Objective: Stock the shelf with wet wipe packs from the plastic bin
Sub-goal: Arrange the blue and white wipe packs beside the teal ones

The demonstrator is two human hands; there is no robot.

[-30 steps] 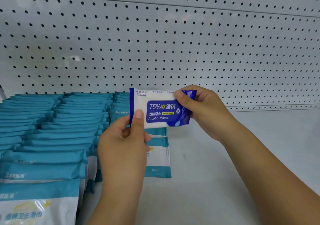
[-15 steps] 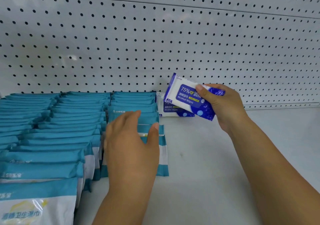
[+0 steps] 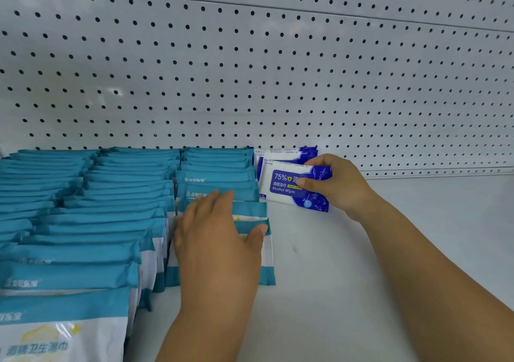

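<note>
My right hand (image 3: pixel 336 185) grips a blue-and-white alcohol wipe pack (image 3: pixel 286 185) by its right end and holds it upright on the white shelf (image 3: pixel 347 264), just in front of another blue-and-white pack (image 3: pixel 286 153) that stands against the pegboard. My left hand (image 3: pixel 217 239) rests flat, fingers straight, on the front packs of the rightmost teal row (image 3: pixel 219 178), with the thumb at the row's right edge. The plastic bin is out of view.
Three rows of teal wet wipe packs (image 3: pixel 83 211) fill the shelf's left side, from the pegboard back wall (image 3: pixel 250 69) to the front. Bare shelf surface lies to the right of the blue packs and under my right forearm.
My left hand let go of the blue pack and came down onto the teal row. My right hand carried the pack back and lowered it to the shelf in front of the other blue pack.
</note>
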